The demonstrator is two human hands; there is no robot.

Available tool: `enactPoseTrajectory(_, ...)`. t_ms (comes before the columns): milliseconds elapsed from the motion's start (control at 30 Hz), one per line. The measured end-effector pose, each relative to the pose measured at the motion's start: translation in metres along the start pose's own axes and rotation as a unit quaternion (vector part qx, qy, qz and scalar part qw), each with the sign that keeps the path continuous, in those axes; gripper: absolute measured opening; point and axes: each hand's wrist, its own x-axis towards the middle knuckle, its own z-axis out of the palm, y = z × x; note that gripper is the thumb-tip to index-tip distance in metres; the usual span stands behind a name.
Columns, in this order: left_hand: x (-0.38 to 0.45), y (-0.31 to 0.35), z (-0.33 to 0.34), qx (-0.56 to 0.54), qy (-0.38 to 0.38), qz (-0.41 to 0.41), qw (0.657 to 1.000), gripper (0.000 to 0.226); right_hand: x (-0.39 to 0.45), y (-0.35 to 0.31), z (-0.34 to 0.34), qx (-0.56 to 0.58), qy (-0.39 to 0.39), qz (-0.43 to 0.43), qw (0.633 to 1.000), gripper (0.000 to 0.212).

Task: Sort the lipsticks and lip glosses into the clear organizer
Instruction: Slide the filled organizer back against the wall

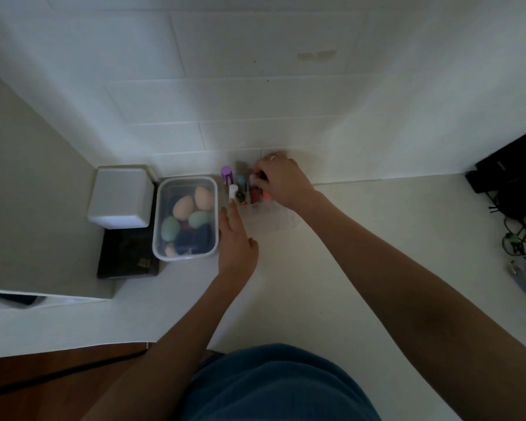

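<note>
Two hands at the organizer [281,215] on the table [331,268]: right hand [281,182] over the rear cells, fingers [260,174] pinching a tube (blurred); left hand [237,238] beside it, fingers spread; lipsticks [255,194] stand upright.

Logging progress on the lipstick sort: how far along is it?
Mostly done, it seems: several tubes, including a purple-capped tube, stand in the clear organizer by the wall. In hand: the right hand is over the organizer, fingers curled at a tube; its grip is blurred. The left hand is flat beside it. Left: no loose tubes visible on the counter.
</note>
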Motion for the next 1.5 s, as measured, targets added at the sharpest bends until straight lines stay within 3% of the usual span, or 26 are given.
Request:
enactPoseTrajectory(133,0.003,0.001,0.000,0.002,0.001,-0.009,1.000,0.084,-0.013,-0.005,0.004,0.021,0.106,-0.070,0.992,0.027)
enactPoseTrajectory(233,0.002,-0.002,0.001,0.011,-0.008,0.000,1.000,0.083,-0.017,-0.014,0.010,-0.007,0.071,-0.134,0.988,0.022)
enactPoseTrajectory(367,0.002,-0.003,0.000,0.007,-0.018,-0.007,1.000,0.083,-0.020,-0.017,0.020,-0.017,0.069,-0.080,0.994,0.017)
enactPoseTrajectory(533,0.001,-0.003,-0.002,0.002,-0.021,-0.008,1.000,0.084,-0.023,-0.014,0.023,-0.055,0.046,-0.093,0.993,0.024)
enactPoseTrajectory(767,0.009,0.002,-0.003,-0.013,0.009,-0.013,1.000,0.083,-0.017,-0.017,0.030,-0.034,0.074,-0.041,0.996,0.017)
enactPoseTrajectory(967,0.007,0.001,-0.004,-0.058,-0.001,-0.017,0.998,0.084,-0.014,-0.009,0.023,-0.004,-0.008,-0.075,0.997,0.015)
enactPoseTrajectory(1167,0.006,0.003,-0.006,-0.055,-0.011,-0.020,0.998,0.084,-0.012,-0.016,0.020,-0.002,-0.031,-0.041,0.999,0.016)
enactPoseTrajectory(1300,0.005,0.003,-0.006,-0.045,-0.017,-0.027,0.998,0.084,-0.008,-0.023,0.022,-0.038,-0.016,-0.033,0.999,0.024)
enactPoseTrajectory(1400,0.004,0.001,-0.005,-0.040,-0.023,-0.026,0.999,0.083,-0.012,-0.022,0.017,-0.041,0.029,-0.075,0.996,0.031)
enactPoseTrajectory(1500,0.003,0.001,-0.005,-0.042,-0.022,-0.029,0.998,0.083,-0.007,-0.025,0.006,0.054,0.100,-0.092,0.989,0.026)
